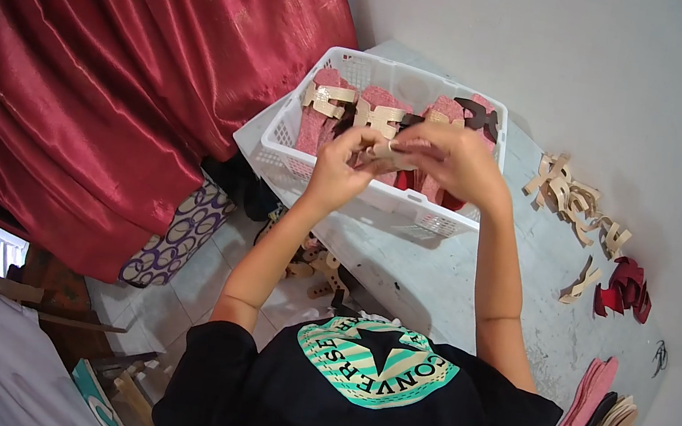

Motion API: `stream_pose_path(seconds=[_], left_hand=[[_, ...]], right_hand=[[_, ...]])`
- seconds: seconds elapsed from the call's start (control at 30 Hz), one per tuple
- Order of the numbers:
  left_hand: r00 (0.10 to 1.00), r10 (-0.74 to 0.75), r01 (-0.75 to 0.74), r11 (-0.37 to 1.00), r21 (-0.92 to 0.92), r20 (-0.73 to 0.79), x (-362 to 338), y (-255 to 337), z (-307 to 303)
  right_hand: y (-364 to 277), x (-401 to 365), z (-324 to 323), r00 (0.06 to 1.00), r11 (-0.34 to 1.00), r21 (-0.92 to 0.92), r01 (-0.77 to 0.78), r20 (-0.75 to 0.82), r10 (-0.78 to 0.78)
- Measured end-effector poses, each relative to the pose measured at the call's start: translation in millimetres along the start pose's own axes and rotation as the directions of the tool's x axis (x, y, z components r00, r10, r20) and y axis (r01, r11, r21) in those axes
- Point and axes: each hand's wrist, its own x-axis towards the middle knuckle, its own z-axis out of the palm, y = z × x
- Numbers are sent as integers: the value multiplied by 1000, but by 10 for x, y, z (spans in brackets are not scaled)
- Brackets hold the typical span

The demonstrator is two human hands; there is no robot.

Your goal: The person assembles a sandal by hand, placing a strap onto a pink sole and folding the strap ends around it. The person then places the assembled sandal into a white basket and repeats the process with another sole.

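A person in a black T-shirt works at a white bench, seen from above. Both hands meet at the centre of the frame, over the near edge of a white basket. The left hand and the right hand are together, the fingers of each pinched on a small beige strap held between them, just above the basket's rim.

Inside the basket, pink soles stand in a row on edge. Several are fitted with beige straps and one, at the far right end, has a dark strap. The basket sits at the bench's left end, at the upper centre of the frame.

At the right of the frame, a loose heap of beige pieces lies on the bench near the wall. Below it is a small pile of red pieces, with one beige piece just beside it. A stack of flat pink, dark and tan soles lies at the lower right, well apart from the hands.

A red curtain fills the upper left. Below it, a patterned cloth hangs near the tiled floor, where more beige pieces lie under the bench's edge.
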Motion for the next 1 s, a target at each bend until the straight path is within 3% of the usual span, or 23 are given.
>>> stream_pose_path(seconds=[0.07, 0.2, 0.27, 0.33, 0.4, 0.47, 0.53, 0.6, 0.7, 0.8, 0.87, 0.93, 1.0], left_hand=[[998, -64, 54, 955, -291, -24, 187, -69, -51], [989, -143, 143, 920, -366, 28, 626, -278, -181], [982, -177, 187, 930, -318, 61, 811, -353, -220], [974, -223, 216, 839, -500, 47, 912, -511, -194], [967, -248, 243, 827, -506, 59, 919, -765, -166], [935, -351, 336, 839, -428, 46, 867, -999, -98], [936, -345, 335, 820, -464, 66, 770, -1230, -36], [884, -425, 466, 764, -446, 195, 691, -1506, 20], [879, -423, 475, 749, -461, 219, 618, -1703, 62], [867, -464, 494, 749, -442, 182, 519, -1923, 125], [892, -444, 453, 877, -160, 90, 454, -2168, 190], [888, -448, 459, 865, -203, 99, 450, -2228, 201], [922, -387, 386, 922, 27, 32, 469, -2232, 195]], right_hand=[[13, 252, -78, 1000, 997, -79, 8, 19, -7], [115, 830, -206, 995, 964, -253, 87, 70, -71], [143, 1067, -245, 990, 936, -339, 92, 136, -48], [202, 1250, -264, 988, 924, -379, 49, 155, 11], [485, 1396, -161, 968, 935, -353, 18, 241, 72], [785, 1448, 20, 957, 930, -367, 8, 273, 100], [1069, 1455, 180, 943, 927, -376, -6, 307, 131], [1321, 1402, 335, 898, 947, -295, -128, 371, 237], [1678, 1352, 545, 849, 946, -183, -268, 419, 321], [1923, 1357, 740, 834, 940, -203, -274, 437, 337], [2043, 1366, 855, 840, 939, -233, -255, 428, 334], [2166, 1385, 920, 800, 929, -215, -301, 473, 369], [2230, 1410, 945, 800, 931, -212, -298, 476, 365]])
